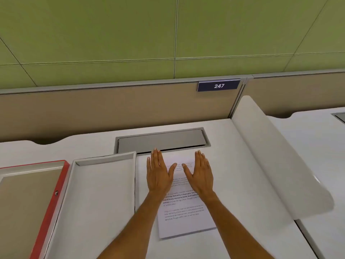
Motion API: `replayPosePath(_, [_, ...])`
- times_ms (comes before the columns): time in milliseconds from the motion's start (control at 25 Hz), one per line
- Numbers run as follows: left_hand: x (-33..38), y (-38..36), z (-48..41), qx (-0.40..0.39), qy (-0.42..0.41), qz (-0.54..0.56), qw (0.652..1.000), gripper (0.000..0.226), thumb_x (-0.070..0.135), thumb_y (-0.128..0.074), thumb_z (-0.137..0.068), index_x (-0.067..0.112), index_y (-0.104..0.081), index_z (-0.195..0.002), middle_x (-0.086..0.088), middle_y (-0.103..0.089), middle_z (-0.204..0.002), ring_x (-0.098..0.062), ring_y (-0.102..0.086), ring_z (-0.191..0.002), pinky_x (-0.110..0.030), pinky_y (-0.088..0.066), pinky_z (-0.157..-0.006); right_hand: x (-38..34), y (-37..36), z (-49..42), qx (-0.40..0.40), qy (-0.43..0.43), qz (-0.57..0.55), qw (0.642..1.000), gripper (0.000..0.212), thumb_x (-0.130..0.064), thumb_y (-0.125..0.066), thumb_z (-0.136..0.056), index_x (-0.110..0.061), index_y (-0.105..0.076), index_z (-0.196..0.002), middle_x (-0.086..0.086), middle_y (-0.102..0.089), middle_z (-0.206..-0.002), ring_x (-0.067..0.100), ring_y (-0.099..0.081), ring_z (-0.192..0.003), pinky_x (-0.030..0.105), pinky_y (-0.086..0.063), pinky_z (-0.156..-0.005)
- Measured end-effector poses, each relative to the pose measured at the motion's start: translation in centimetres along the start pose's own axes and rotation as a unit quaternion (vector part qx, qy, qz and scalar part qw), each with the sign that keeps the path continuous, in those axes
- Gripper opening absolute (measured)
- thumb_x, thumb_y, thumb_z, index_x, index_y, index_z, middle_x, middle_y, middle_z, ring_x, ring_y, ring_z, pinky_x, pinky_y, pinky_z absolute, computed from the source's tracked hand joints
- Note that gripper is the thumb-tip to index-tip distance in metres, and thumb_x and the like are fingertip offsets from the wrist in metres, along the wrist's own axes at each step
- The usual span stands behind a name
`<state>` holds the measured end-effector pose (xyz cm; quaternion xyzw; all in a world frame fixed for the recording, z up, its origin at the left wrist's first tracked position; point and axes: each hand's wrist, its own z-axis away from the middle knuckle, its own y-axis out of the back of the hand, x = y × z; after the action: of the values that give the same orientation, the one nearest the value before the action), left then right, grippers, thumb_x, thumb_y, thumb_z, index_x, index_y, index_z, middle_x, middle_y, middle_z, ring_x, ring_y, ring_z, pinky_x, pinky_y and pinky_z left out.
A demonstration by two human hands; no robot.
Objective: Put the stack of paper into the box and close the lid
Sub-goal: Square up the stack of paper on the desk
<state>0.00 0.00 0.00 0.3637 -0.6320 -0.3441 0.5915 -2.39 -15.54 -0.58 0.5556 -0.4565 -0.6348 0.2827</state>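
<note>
Here, the scene: a white desk (242,165) below a tan partition and green wall panels, seen from the person's head.
Left hand (158,174): flat, fingers extended and together, thumb spread, palm down over the upper left of the paper; grasping nothing.
Right hand (200,174): flat in the same manner, palm down over the upper right of the paper; grasping nothing.
Stack of paper (184,215): printed sheets lying on the desk under both hands, just right of the box, not inside it.
Box (100,193): shallow white tray, open, standing empty between the paper and the lid.
Lid (28,199): red-edged, lying inside-up at the far left, touching or just beside the box.
Cable hatch (160,141): grey flap set into the desk beyond the fingertips.
Number plate (218,85): dark, reading 247, on the partition.
Side divider (276,156): white curved panel to the right of the paper.
</note>
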Motion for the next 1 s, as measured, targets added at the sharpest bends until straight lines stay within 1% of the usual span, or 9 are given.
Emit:
replayPosePath(80, [-0.7, -0.7, 1.2, -0.006, 0.020, 0.007, 1.000, 0.090, 0.069, -0.030, -0.087, 0.019, -0.004, -0.156, -0.003, -0.005, -0.166, -0.026, -0.008, -0.153, -0.040, -0.005, -0.123, 0.3, -0.5, 1.1, -0.015, -0.012, -0.004, 1.000, 0.083, -0.066, -0.032, -0.093, -0.022, -0.004, -0.157, -0.002, -0.007, -0.166, 0.019, -0.009, -0.153, 0.029, -0.001, -0.120])
replayPosePath(320, [-2.4, -3.0, 3.8, -0.033, 0.047, -0.006, 0.998, 0.090, 0.065, -0.035, -0.089, 0.013, -0.003, -0.155, -0.006, -0.007, -0.166, -0.025, -0.011, -0.153, -0.039, -0.009, -0.125, 1.9, -2.4, 4.0, -0.074, -0.044, -0.014, 0.996, 0.086, -0.065, -0.036, -0.092, -0.019, -0.001, -0.156, -0.002, -0.006, -0.166, 0.018, -0.007, -0.154, 0.030, -0.007, -0.121])
replayPosePath(480, [-2.4, -3.6, 4.6, -0.052, 0.080, 0.001, 0.995, 0.093, 0.065, -0.036, -0.090, 0.011, 0.001, -0.155, -0.009, -0.004, -0.166, -0.025, -0.009, -0.153, -0.038, -0.009, -0.125, 1.9, -2.6, 4.2, -0.080, -0.057, -0.030, 0.995, 0.094, -0.066, -0.043, -0.090, -0.017, 0.000, -0.156, 0.000, -0.002, -0.166, 0.019, -0.005, -0.154, 0.033, -0.010, -0.123])
replayPosePath(600, [-1.9, -3.5, 4.8, -0.047, 0.105, 0.007, 0.993, 0.095, 0.065, -0.038, -0.089, 0.008, 0.000, -0.155, -0.010, -0.002, -0.166, -0.026, -0.008, -0.153, -0.038, -0.009, -0.125, 1.5, -2.4, 4.1, -0.072, -0.099, -0.077, 0.990, 0.104, -0.065, -0.054, -0.085, -0.012, 0.000, -0.156, 0.006, -0.006, -0.166, 0.023, -0.010, -0.153, 0.038, -0.015, -0.123])
replayPosePath(680, [-1.2, -3.3, 5.0, -0.032, 0.155, 0.003, 0.987, 0.100, 0.065, -0.044, -0.088, 0.004, -0.001, -0.155, -0.013, -0.001, -0.165, -0.029, -0.008, -0.153, -0.041, -0.011, -0.124, 0.8, -2.3, 4.2, -0.046, -0.177, -0.087, 0.979, 0.115, -0.066, -0.066, -0.076, -0.004, -0.008, -0.154, 0.016, -0.022, -0.160, 0.031, -0.025, -0.147, 0.045, -0.027, -0.118])
replayPosePath(720, [-0.8, -3.2, 5.0, -0.029, 0.193, 0.006, 0.981, 0.103, 0.063, -0.048, -0.087, 0.002, -0.001, -0.154, -0.015, -0.001, -0.165, -0.031, -0.009, -0.152, -0.042, -0.014, -0.124, 0.4, -2.1, 4.1, -0.033, -0.226, -0.069, 0.971, 0.120, -0.068, -0.071, -0.070, -0.001, -0.014, -0.152, 0.018, -0.032, -0.153, 0.034, -0.033, -0.140, 0.048, -0.033, -0.112])
replayPosePath(800, [0.2, -2.5, 4.7, -0.042, 0.277, 0.011, 0.960, 0.105, 0.059, -0.059, -0.084, -0.002, -0.007, -0.152, -0.019, -0.010, -0.163, -0.034, -0.019, -0.149, -0.044, -0.024, -0.119, -0.4, -1.4, 3.8, -0.032, -0.302, -0.025, 0.952, 0.119, -0.070, -0.077, -0.060, 0.001, -0.027, -0.141, 0.018, -0.043, -0.137, 0.034, -0.042, -0.127, 0.049, -0.041, -0.100])
replayPosePath(880, [0.9, -1.6, 4.1, -0.067, 0.339, 0.001, 0.938, 0.097, 0.056, -0.067, -0.079, -0.002, -0.025, -0.144, -0.021, -0.031, -0.151, -0.034, -0.037, -0.136, -0.044, -0.036, -0.108, -0.6, -0.7, 3.3, -0.050, -0.335, -0.018, 0.941, 0.110, -0.068, -0.081, -0.056, 0.000, -0.036, -0.130, 0.018, -0.047, -0.131, 0.034, -0.045, -0.123, 0.049, -0.043, -0.097])
replayPosePath(1000, [1.5, -1.0, 3.3, -0.095, 0.398, 0.039, 0.911, 0.086, 0.053, -0.076, -0.072, 0.002, -0.036, -0.129, -0.019, -0.043, -0.135, -0.032, -0.045, -0.123, -0.044, -0.041, -0.100, -0.4, 0.0, 2.4, -0.097, -0.352, -0.033, 0.930, 0.103, -0.062, -0.084, -0.056, 0.000, -0.044, -0.127, 0.020, -0.048, -0.132, 0.035, -0.044, -0.126, 0.050, -0.042, -0.099])
